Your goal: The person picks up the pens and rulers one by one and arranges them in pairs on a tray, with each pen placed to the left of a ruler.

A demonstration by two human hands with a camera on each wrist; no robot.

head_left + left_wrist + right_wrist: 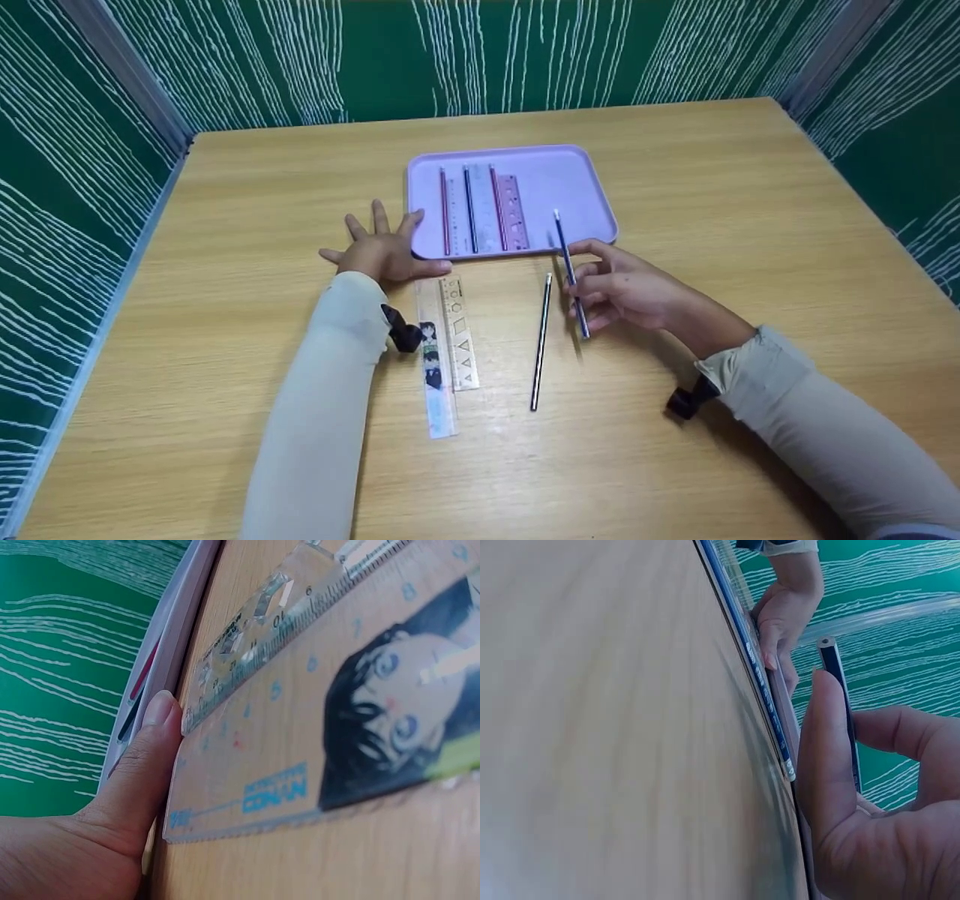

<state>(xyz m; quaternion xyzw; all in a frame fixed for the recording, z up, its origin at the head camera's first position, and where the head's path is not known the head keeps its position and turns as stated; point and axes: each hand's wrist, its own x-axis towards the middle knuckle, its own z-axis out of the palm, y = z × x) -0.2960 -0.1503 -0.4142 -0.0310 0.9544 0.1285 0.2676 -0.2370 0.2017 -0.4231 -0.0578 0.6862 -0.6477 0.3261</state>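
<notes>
My right hand (pixel 626 289) pinches a dark blue pencil (pixel 566 255) between thumb and fingers, just off the near right edge of a purple tray (pixel 581 161). The right wrist view shows the held pencil (pixel 840 682) raised off the table. With fingers spread, my left hand (pixel 382 251) touches the tray's left near corner. Its thumb lies near the top ends of a clear ruler with cartoon figures (pixel 441 412) and a clear stencil ruler (pixel 460 330). In the tray, pencils alternate with rulers, among them a red pencil (pixel 444 210) and a pink ruler (pixel 514 214).
Another dark pencil (pixel 541 345) lies on the wooden table (pixel 225 360), between the clear rulers and my right hand. Green panels with white streaks (pixel 480 60) stand behind the table and along both sides.
</notes>
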